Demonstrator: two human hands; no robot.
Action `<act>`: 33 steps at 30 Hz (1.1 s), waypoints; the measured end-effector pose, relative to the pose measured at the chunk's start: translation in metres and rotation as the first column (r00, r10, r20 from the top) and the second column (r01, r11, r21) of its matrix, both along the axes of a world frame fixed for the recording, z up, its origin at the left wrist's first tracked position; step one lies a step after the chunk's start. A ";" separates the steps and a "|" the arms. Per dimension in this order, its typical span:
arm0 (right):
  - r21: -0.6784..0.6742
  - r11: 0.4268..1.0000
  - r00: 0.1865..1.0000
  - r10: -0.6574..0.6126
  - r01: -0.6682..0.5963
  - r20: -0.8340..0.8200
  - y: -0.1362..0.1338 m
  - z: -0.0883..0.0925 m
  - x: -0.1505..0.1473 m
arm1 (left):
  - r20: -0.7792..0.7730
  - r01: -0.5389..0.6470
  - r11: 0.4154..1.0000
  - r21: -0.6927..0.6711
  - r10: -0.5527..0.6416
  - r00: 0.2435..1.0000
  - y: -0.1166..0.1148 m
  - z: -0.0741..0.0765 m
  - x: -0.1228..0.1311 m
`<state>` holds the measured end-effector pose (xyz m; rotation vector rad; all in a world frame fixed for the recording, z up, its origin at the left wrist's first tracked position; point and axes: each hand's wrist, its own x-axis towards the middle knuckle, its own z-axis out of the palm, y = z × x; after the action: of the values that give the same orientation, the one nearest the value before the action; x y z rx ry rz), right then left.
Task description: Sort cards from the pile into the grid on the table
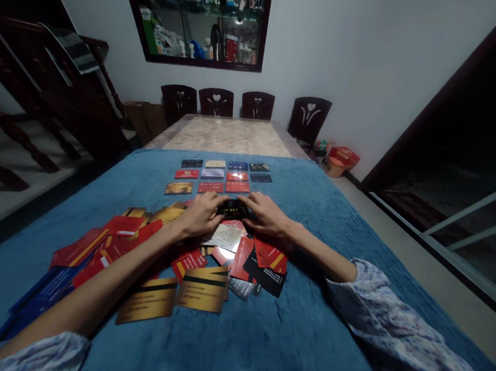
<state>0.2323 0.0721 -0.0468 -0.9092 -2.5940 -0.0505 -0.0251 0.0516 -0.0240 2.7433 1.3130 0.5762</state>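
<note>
Between my two hands is a black card [231, 208] with yellow lettering, perhaps the top one of a stack. My left hand [202, 215] grips its left end and my right hand [267, 214] its right end, fingers curled at the edges. Just below them lies a loose heap of cards: a white card [227, 237], a red card [242, 258], a black card [268, 273] and gold cards [203, 289]. More red cards [84, 245] and blue cards [50, 288] spread out by my left forearm. Beyond my hands, cards stand in rows, among them a gold one [179, 188].
A blue cloth [306, 334] covers the near table; its far part shows bare marble [234, 135]. Several dark chairs [311, 117] line the far end. An orange bucket [335, 165] stands on the floor at right, and a stair railing [20, 132] runs along the left.
</note>
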 end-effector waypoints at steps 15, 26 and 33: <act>0.029 0.999 0.999 -0.033 0.032 0.010 0.003 0.010 0.009 | -0.109 -0.026 1.000 -0.001 0.025 0.994 0.003 0.010 0.004; 0.042 0.998 0.998 -0.052 0.053 -0.036 0.014 0.012 0.022 | -0.176 -0.011 0.999 0.040 0.018 0.984 0.016 0.019 0.016; 0.075 0.995 0.998 -0.067 0.068 -0.016 0.027 0.014 0.031 | -0.217 -0.020 1.000 0.017 0.023 0.976 0.026 0.026 0.027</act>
<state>0.2635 0.0991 -0.0328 -0.9663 -2.5304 -0.1592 0.0020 0.0780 0.0020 2.8757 1.3859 0.2930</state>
